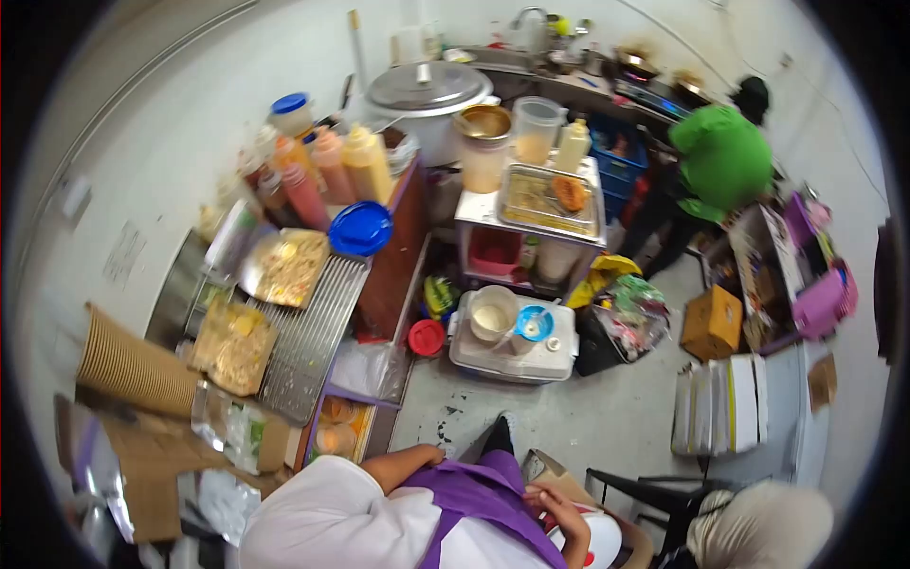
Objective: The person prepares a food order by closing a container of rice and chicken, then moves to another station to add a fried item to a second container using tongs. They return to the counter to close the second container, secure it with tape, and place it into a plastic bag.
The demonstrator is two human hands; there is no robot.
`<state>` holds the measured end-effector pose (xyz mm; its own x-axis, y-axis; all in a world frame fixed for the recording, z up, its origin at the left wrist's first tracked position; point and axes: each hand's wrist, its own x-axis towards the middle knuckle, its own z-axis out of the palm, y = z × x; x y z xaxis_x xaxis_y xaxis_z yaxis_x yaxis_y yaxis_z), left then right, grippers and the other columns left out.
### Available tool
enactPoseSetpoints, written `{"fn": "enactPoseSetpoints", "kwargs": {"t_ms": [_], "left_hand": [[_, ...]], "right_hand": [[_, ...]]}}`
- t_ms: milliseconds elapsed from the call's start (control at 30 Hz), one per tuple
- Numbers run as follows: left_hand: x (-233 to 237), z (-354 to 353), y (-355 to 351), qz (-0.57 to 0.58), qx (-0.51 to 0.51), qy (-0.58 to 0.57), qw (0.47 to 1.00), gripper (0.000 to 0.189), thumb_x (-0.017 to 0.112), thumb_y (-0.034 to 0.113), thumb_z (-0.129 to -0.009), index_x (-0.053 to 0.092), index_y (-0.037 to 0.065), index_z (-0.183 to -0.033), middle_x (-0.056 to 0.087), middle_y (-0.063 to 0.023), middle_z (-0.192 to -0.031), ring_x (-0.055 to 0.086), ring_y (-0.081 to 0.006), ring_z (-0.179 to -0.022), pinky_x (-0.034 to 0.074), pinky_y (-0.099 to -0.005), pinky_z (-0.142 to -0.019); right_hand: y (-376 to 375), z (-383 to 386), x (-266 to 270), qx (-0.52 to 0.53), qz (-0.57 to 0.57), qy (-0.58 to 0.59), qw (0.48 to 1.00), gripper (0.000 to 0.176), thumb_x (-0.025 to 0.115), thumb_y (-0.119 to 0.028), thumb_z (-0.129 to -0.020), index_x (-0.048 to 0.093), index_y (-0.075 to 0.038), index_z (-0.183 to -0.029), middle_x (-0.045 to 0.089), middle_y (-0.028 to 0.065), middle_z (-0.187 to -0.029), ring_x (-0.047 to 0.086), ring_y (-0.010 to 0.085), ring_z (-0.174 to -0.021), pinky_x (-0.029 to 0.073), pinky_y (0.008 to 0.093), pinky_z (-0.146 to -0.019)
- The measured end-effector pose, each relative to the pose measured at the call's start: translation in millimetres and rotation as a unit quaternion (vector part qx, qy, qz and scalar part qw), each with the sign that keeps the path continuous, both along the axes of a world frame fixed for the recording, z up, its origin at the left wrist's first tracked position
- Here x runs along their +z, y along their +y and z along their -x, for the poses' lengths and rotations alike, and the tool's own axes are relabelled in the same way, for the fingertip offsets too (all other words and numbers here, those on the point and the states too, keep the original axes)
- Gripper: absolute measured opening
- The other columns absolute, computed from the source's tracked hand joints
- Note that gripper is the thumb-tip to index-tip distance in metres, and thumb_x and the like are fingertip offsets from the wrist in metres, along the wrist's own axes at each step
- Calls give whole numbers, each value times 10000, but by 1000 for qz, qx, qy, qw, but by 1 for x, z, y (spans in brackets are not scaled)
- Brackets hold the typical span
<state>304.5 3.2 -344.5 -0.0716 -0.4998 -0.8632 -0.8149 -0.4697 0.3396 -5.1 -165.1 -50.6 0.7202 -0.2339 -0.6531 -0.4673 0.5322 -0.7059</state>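
Observation:
A purple apron (474,493) spreads out in front of my body, over a white shirt. At its left edge my left hand (431,455) is closed on the cloth, with most of its fingers hidden. On the other side my right hand (561,512) has its fingers bent against the apron's right edge, closed on the fabric. Just below and beside the right hand lies a round white lid-like thing (597,539) with red on it. A cardboard box (555,474) stands close behind that hand.
Bagged food (284,268) lies on a ribbed metal tray (318,346) at left, near sauce bottles (365,166) and stacked paper cups (133,365). Ahead are a white bin with tubs (464,356) and a cart with a tray (517,213). A person in green (725,156) works at the stove.

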Motion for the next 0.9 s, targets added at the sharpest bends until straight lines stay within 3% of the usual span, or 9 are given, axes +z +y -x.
{"fn": "enactPoseSetpoints", "kwargs": {"t_ms": [133,233,400,467,533,633,700,767,900], "left_hand": [[83,-37,-25,6,291,32,956,489,589,183,-781,549,54,-1251,607,-220,-1177,593,-336,-1072,467,-427,-897],[98,-56,-32,210,442,25,871,504,559,95,-776,527,77,-1279,670,-139,-928,629,-225,-710,487,-340,-566],[256,-107,-48,479,701,50,525,252,535,89,-868,622,69,-1104,661,-38,-880,606,-98,-687,475,-254,-556],[297,-153,-27,556,693,-182,422,198,521,111,-906,624,22,-1049,664,-96,-951,626,-179,-837,499,-300,-749],[332,-200,10,479,645,-423,419,279,473,202,-955,615,-24,-1036,642,-154,-1052,594,-249,-987,445,-366,-897],[314,-290,68,420,758,-286,410,419,482,347,-953,566,-33,-1106,619,-137,-982,567,-237,-942,454,-387,-852],[308,-327,82,371,813,-166,416,524,537,468,-895,526,1,-1134,563,-57,-751,486,-158,-537,386,-298,-418],[283,-354,70,397,807,-224,375,458,533,412,-911,525,3,-1116,528,-67,-706,407,-136,-425,283,-271,-336],[239,-380,86,375,677,-434,461,426,500,237,-945,488,-103,-1202,578,-305,-1123,561,-434,-1017,450,-420,-873]], "right_hand": [[-115,-52,-40,33,85,81,992,341,508,-304,-956,571,-77,-1202,664,73,-992,624,188,-912,467,326,-819],[-212,-91,-127,135,285,95,944,310,509,-306,-945,629,-51,-1077,669,77,-870,623,182,-766,488,338,-688],[-308,-234,-92,205,475,-36,855,352,575,-289,-912,652,54,-922,640,94,-739,593,186,-680,467,329,-639],[-334,-299,-81,197,514,-40,834,316,601,-274,-882,645,32,-950,642,159,-789,620,217,-762,478,341,-701],[-359,-358,-99,113,624,-103,766,317,602,-293,-862,600,22,-903,629,225,-867,614,364,-801,480,422,-714],[-350,-404,-74,21,692,21,721,243,598,-249,-810,620,-22,-894,614,225,-882,584,413,-882,467,493,-784],[-350,-418,-65,-18,697,15,717,213,608,-222,-807,616,-46,-926,609,201,-956,573,400,-924,469,482,-816],[-366,-433,-51,-47,738,49,672,206,619,-222,-806,615,-66,-941,582,163,-983,557,375,-941,474,481,-796],[-430,-473,-26,-44,788,88,608,306,658,-234,-770,584,-64,-1014,551,152,-1014,524,344,-993,464,470,-796]]}}
